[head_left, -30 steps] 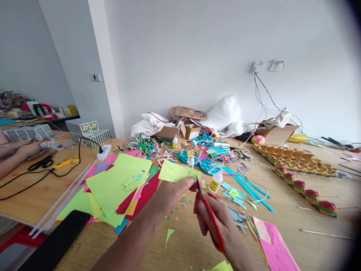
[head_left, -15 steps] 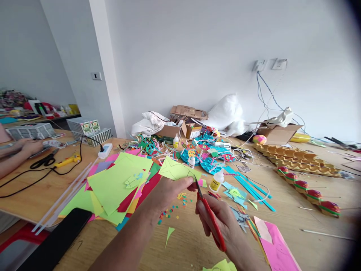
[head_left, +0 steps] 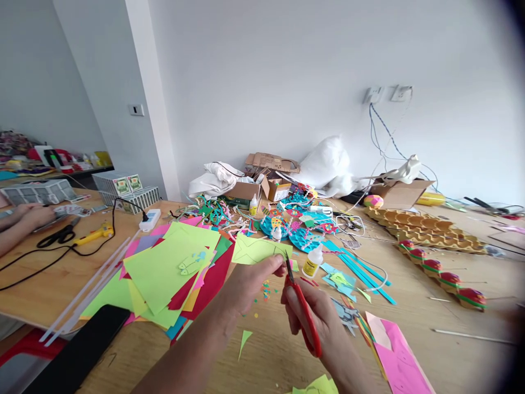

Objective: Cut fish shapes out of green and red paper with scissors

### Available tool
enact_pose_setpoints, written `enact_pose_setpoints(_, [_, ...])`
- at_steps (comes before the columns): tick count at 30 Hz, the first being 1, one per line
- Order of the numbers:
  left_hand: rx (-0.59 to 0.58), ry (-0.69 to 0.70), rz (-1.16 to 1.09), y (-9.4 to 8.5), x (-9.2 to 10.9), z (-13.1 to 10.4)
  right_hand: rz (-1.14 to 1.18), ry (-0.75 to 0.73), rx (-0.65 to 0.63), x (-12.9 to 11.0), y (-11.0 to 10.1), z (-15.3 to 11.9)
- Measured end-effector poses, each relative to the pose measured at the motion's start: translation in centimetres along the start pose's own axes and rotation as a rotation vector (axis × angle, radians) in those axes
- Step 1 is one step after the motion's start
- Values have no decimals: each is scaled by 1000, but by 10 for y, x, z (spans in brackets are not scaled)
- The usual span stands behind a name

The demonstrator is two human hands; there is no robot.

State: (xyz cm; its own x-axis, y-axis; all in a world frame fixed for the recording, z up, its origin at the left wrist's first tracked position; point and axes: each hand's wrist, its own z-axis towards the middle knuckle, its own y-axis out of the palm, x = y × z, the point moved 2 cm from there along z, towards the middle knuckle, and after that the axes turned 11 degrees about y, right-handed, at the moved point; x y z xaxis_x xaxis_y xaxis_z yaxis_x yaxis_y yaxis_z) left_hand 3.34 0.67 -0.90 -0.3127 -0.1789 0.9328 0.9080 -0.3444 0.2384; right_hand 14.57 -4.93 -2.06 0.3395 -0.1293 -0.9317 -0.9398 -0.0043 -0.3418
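Note:
Pinched in my left hand [head_left: 257, 279] is a strip of lime-green paper [head_left: 255, 249] with pencil-drawn outlines on it. My right hand [head_left: 308, 312] grips red-handled scissors [head_left: 307, 314], whose blades reach the paper's right end beside my left thumb. How far the blades are parted is hard to make out. A white glue bottle [head_left: 313, 261] with a yellow label stands just beyond the scissors. On the left lies a stack of coloured sheets [head_left: 159, 268], lime green on top with a fish-like drawing. A small green offcut [head_left: 245, 342] rests on the table below my hands.
A black phone-like slab [head_left: 82, 350] lies at the front left. Another person's hands [head_left: 35, 216] are at the far left, near a yellow glue gun [head_left: 94, 234]. Egg cartons [head_left: 426, 230], painted carton pieces [head_left: 447, 276] and pink paper [head_left: 400, 350] occupy the right.
The lime-green paper has turned slightly and sits a little lower at its left end. My hands and the scissors stay close together, and the whole view has shifted slightly.

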Motion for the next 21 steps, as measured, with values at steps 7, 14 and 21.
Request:
enact_pose_setpoints(7, [-220,43,-301,-16,12,13,102,-33,5,-3,-12,-4])
enact_pose_setpoints(14, [-238,158,20,-55,32,22,-67,5,-118,-5,-22,-5])
enact_pose_setpoints(21, [-440,184,475,-49,46,11,-64,7,-205,0,-21,-3])
